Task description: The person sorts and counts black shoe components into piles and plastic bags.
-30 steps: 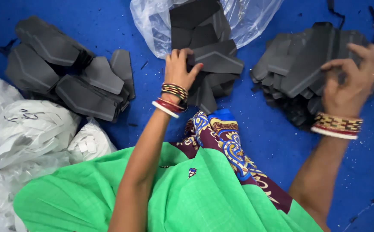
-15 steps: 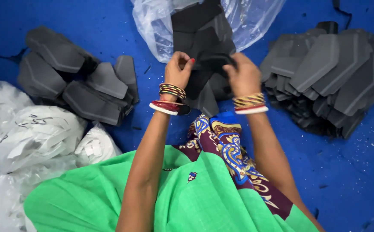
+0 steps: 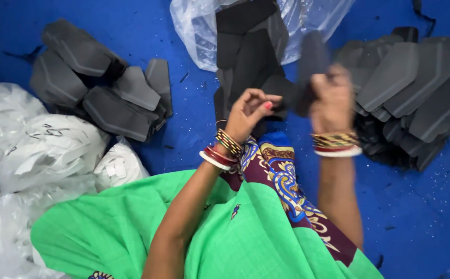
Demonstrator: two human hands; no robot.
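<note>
Black foam made up everything we handled. Our right hand point(image 3: 332, 98), blurred, was clamped on a dark foam piece point(image 3: 313, 57) raised just above the middle stack point(image 3: 251, 57). Our left hand point(image 3: 251, 109) sat at that stack's near edge, fingertips pinched together on a piece there. The stack lay partly on a clear bag point(image 3: 199, 31). Right of the stack spread a loose heap point(image 3: 416, 88) of pieces; left of it lay bundles point(image 3: 96, 88), and beyond them white bags point(image 3: 44, 150) on the blue floor point(image 3: 421, 217).
</note>
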